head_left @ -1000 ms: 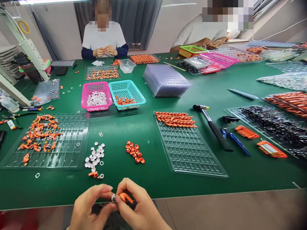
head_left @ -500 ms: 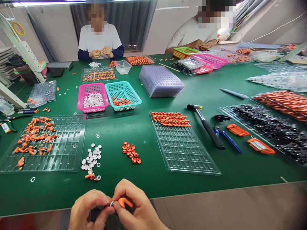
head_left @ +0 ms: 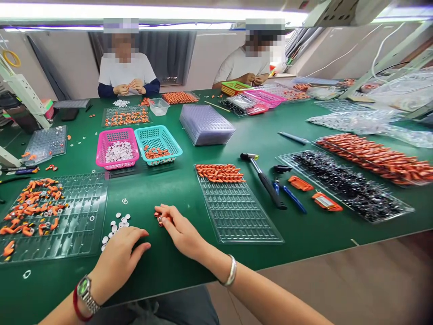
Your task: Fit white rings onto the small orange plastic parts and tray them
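My left hand (head_left: 123, 255) is over the table beside and partly covering the small white discs (head_left: 118, 223), its thumb and fingers apart, nothing visible between them. To its right, my right hand (head_left: 179, 228) reaches onto the small round orange caps (head_left: 157, 214), fingertips on them and hiding most of the pile. Whether it grips one is not clear. Left of my left hand lies a clear tray (head_left: 81, 203) partly filled with curved orange parts (head_left: 30, 207). Right of my right hand, another clear tray (head_left: 240, 212) has rows of orange pieces (head_left: 219, 173) at its far end.
Beyond my hands stand a pink basket (head_left: 100, 151) and a turquoise basket (head_left: 177, 155). A hammer (head_left: 270, 183), blue-handled pliers (head_left: 294, 199) and a tray of black parts (head_left: 352, 185) lie to the right. Two people sit across the table (head_left: 162, 180).
My hands have parted and moved forward from the table's near edge. The orange hooked piece and white-rimmed part they held are no longer visible. The view has shifted.
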{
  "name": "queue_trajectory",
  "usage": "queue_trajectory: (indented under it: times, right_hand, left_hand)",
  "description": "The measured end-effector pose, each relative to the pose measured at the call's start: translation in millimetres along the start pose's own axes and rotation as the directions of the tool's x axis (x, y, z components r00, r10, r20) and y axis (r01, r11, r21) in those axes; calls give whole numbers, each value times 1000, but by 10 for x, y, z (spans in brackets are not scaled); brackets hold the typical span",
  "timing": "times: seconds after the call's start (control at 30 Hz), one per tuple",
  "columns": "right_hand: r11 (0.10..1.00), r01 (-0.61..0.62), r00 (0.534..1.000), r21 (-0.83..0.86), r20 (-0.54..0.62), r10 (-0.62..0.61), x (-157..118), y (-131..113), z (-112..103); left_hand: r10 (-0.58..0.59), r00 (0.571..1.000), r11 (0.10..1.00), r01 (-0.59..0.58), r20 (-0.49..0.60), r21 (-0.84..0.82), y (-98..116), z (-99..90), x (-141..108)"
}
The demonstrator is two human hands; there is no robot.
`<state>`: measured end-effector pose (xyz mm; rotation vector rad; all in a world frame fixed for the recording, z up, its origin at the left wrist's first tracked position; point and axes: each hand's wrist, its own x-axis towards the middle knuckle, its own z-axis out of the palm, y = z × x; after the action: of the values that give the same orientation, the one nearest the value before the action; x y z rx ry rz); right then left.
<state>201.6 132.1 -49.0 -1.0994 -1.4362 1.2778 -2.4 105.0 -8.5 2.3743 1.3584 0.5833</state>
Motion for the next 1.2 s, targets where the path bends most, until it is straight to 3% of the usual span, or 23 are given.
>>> queue_trajectory:
  times: [0.17, 0.4, 0.6, 0.77, 0.9, 1.0, 1.13, 1.2]
  right_hand:
    - [986, -54, 995, 161, 92, 40, -142, -108, 178]
    - [963, -48, 992, 264, -97, 76, -247, -188, 74]
    - [968, -71, 989, 242, -107, 99, -474, -189, 103]
    - [976, -97, 993, 193, -54, 109, -596, -170, 192]
    - [994, -46, 998, 99, -36, 49, -629, -179, 260]
    - [999, 51, 998, 17, -39, -50, -653, -224, 303]
    - [983, 174, 984, -67, -30, -176, -711, -324, 355]
    - [972, 211, 977, -101, -12, -214, -739, -368, 382]
  left_hand:
    - [-14, 1000, 998, 16, -28, 58, -111, 18, -39]
    - [75, 997, 993, -76, 19, 95, -126, 68, 204]
    - [161, 983, 986, -165, 90, 36, -158, 124, 396]
    - [104, 995, 993, -103, 12, -53, -219, 122, 313]
    - [-21, 998, 977, 9, -53, -211, -185, 34, 214]
    - [-158, 986, 911, 129, -42, -393, -76, -45, 79]
    - [-273, 959, 735, 256, 72, -627, 103, -29, -208]
    - [-364, 922, 567, 329, 128, -755, 178, 32, -353]
